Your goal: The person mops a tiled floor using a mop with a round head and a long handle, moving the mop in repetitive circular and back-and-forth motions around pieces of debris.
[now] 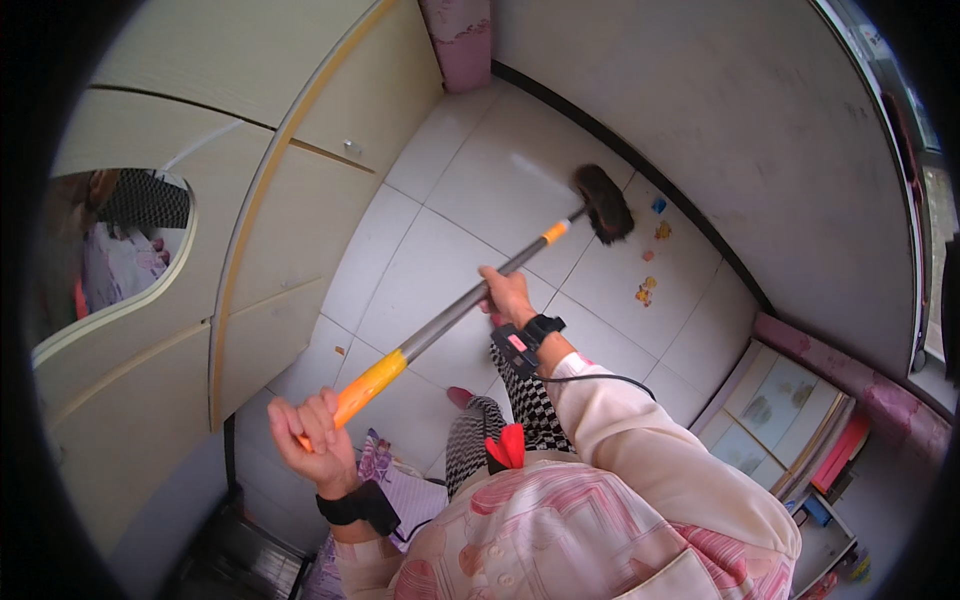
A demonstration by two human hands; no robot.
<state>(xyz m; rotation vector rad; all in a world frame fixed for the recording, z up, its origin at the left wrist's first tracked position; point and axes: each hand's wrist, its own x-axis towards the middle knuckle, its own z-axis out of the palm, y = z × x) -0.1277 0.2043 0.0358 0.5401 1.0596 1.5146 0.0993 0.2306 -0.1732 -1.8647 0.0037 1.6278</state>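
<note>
A broom [442, 321] with a grey pole and an orange and yellow grip runs diagonally across the view. My left hand [313, 435] is closed around the end of the grip. Midway along the pole, my right hand [510, 294] holds it. The dark bristle head [604, 204] is on the white tiled floor [480, 187], near the black skirting. Just beyond it lie a small blue piece [658, 205], a pink piece [648, 256] and yellow figure-shaped pieces [645, 292], which may be stickers or scraps.
Cream cabinets [277, 217] with a curved mirror [135, 247] stand at the left. A grey panel [720, 112] rises at the upper right. A low cabinet [772, 409] and an open drawer [825, 544] are at the lower right. A small orange-brown scrap [340, 350] lies near the left cabinets.
</note>
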